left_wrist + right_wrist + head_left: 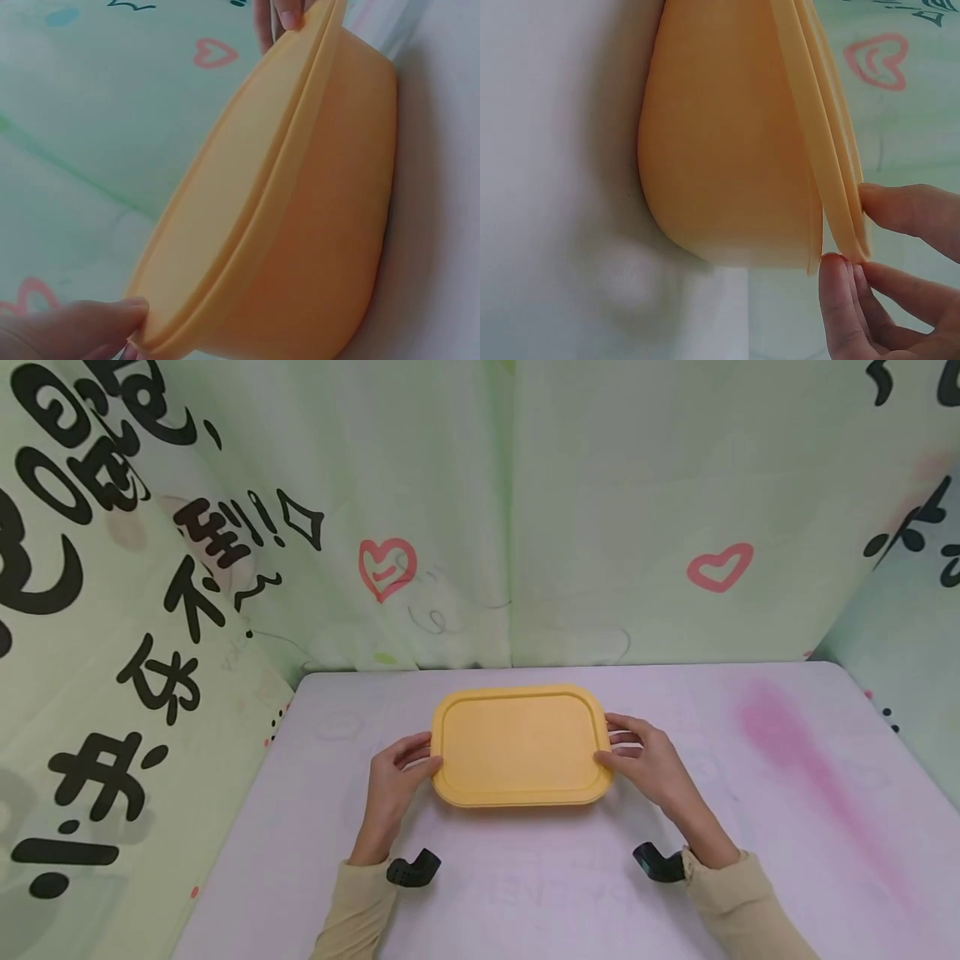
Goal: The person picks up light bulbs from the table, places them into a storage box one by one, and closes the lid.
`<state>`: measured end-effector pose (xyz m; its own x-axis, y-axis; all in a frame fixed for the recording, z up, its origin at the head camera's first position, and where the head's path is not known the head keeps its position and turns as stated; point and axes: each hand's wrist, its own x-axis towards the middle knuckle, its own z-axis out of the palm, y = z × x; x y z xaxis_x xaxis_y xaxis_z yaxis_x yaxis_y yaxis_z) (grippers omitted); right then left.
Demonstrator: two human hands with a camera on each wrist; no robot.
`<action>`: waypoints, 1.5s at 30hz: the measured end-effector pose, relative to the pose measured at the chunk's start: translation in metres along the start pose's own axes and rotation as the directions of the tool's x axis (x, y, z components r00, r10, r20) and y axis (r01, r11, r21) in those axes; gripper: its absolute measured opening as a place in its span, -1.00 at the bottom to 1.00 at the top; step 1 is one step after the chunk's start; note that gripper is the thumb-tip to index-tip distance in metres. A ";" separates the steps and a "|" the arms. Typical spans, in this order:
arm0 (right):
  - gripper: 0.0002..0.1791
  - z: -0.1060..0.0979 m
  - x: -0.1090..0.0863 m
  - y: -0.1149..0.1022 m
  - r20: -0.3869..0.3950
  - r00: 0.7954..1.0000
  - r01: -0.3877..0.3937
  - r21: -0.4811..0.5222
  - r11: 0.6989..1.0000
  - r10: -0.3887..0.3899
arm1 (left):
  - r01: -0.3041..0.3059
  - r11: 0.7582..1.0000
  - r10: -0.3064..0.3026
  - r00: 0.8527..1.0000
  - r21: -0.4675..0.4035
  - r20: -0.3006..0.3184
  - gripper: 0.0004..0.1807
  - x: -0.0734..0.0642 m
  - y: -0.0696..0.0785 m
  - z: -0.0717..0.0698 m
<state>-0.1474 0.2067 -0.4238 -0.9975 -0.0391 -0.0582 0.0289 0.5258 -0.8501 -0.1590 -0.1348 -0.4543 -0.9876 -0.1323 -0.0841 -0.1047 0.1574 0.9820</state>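
Observation:
A yellow lid [521,745], rectangular with rounded corners, sits over a deep yellow container [720,135] on the table. My left hand [399,781] pinches the lid's left end, thumb on top. At the opposite end my right hand [645,760] pinches the lid's rim between thumb and fingers. In the right wrist view a narrow gap shows between lid and container wall at that end. Along the side seen in the left wrist view, the lid lies close over the container [322,217]. Whatever the container may hold is hidden.
The pale table [525,902] has a pink smear [802,752] on its right side. Green curtains with black writing and a red heart [387,570] stand behind and on both sides. A black wrist camera [414,868] juts from the left cuff, another [658,862] from the right.

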 end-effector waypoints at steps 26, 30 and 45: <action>-0.25 0.002 0.020 0.007 0.001 0.999 -0.037 -0.043 0.998 0.038 | 0.007 0.999 -0.007 1.000 0.040 0.003 -0.55 0.019 -0.008 0.009; -0.24 0.003 0.022 0.010 0.007 0.998 -0.055 -0.041 0.998 0.056 | 0.012 0.998 -0.012 1.000 0.054 -0.002 -0.56 0.020 -0.008 0.011; -0.24 0.005 0.023 0.019 0.029 0.996 -0.083 0.009 0.997 0.083 | 0.035 0.999 -0.036 0.999 0.022 0.022 -0.57 0.024 -0.014 0.010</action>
<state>-0.1690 0.2113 -0.4439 -0.9895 -0.0202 -0.1432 0.1120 0.5199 -0.8468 -0.1823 -0.1299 -0.4718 -0.9856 -0.1162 -0.1230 -0.1421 0.1738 0.9745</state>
